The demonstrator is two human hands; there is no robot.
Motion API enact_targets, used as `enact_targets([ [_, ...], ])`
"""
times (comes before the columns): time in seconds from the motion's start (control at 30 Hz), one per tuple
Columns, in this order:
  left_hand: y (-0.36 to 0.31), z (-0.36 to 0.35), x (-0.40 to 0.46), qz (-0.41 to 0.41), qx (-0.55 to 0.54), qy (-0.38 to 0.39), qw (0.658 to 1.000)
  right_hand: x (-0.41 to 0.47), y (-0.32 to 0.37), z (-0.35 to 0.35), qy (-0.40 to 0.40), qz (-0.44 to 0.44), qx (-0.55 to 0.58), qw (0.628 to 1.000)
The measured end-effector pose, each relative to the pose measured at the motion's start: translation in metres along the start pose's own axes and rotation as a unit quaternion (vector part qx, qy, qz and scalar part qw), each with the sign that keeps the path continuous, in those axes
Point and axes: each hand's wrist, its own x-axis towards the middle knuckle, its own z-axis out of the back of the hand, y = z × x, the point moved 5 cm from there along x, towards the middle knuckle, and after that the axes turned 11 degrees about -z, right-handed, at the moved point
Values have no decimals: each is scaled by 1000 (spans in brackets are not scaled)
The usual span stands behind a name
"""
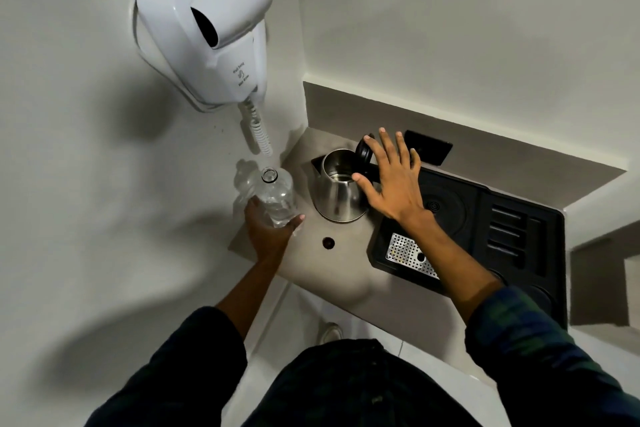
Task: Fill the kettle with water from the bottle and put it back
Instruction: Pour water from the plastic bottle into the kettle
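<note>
A steel kettle (337, 191) stands on the beige counter (346, 274) with its black lid (364, 153) flipped up, so the inside shows. My right hand (393, 180) hovers over the kettle's handle side with fingers spread, holding nothing. Left of the kettle, a clear plastic bottle (275, 192) stands upright without a cap. My left hand (268, 232) is wrapped around its lower part. The bottle's water level is hard to tell.
A black tray (512, 239) with the round kettle base (440, 206) and a perforated metal drip grate (408, 255) lies right of the kettle. A white wall-mounted hair dryer (207, 24) hangs above the bottle, its coiled cord (259, 132) dangling. A small dark cap (328, 242) lies on the counter.
</note>
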Motion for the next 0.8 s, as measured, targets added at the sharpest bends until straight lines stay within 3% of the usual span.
enact_targets([
  [0.27,-46,-2,18,12,33,66,997,0,1,7,20,0,-6,1000],
  [0.4,-80,4,16,-55,140,157,976,-1,3,12,31,8,-12,999],
  [0.53,-111,0,24,-95,242,247,934,-1,3,16,32,19,-21,999],
  [0.8,-153,-4,37,-128,447,392,794,-1,4,23,34,25,-29,999],
])
